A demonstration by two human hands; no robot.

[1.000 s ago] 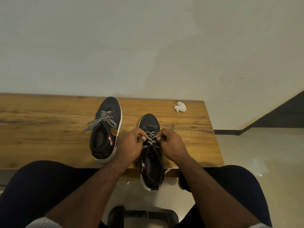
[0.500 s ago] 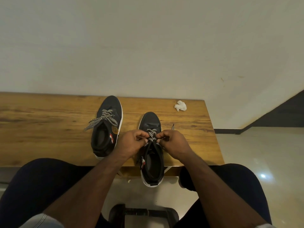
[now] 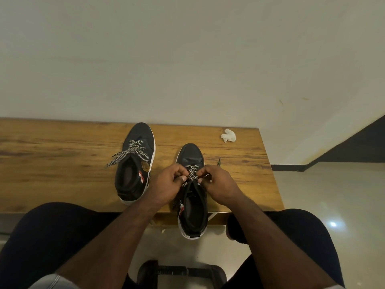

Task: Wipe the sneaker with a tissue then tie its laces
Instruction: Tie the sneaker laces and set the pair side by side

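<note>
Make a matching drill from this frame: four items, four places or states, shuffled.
Items:
1. tissue
2. left sneaker
3. right sneaker
4. dumbbell

States:
A. heel overhangs the table's near edge
B. on the floor between the knees
C. crumpled near the table's far right corner
D. wholly on the table, untouched, laces loose

Pairs: 1-C, 2-D, 3-A, 4-B

A second dark sneaker (image 3: pixel 135 163) lies on the wooden bench (image 3: pixel 52 163), its laces loose. A dumbbell (image 3: pixel 181 274) lies on the pale floor (image 3: pixel 333 195) below.
</note>
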